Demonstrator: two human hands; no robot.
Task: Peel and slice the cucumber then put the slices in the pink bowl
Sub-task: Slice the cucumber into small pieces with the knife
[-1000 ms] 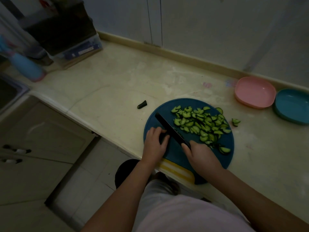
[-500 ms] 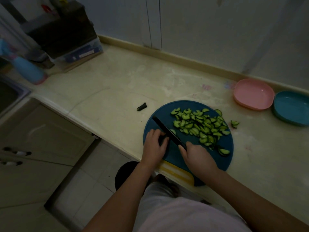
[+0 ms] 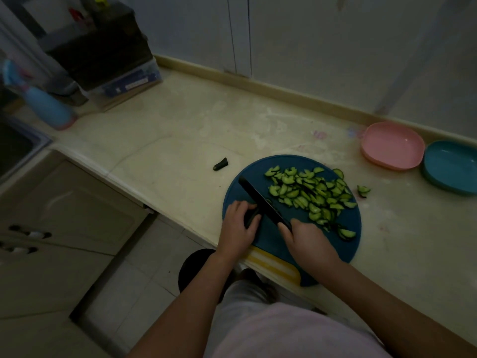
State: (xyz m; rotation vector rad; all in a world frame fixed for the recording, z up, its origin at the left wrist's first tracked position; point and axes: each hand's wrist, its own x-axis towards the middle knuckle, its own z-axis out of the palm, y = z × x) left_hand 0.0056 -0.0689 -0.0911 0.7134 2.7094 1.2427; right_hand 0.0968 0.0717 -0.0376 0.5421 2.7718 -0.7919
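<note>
Cucumber stub (image 3: 249, 218) lay near-left on our blue board (image 3: 236, 192), our left hand (image 3: 238, 231) curled over it and our right hand (image 3: 308, 240) gripping the knife (image 3: 263, 204). Slices (image 3: 312, 195) were heaped to the right, with the pink bowl (image 3: 392, 146) beyond. We judged the fingertips should be tucked back from the blade.

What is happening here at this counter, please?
A person is slicing cucumber on a round blue cutting board. The right hand grips a black knife, and the left hand holds a dark cucumber piece against the blade. A pile of slices lies on the board, and a few stray slices sit on the counter just past its right edge. The pink bowl holds no slices yet.
</note>
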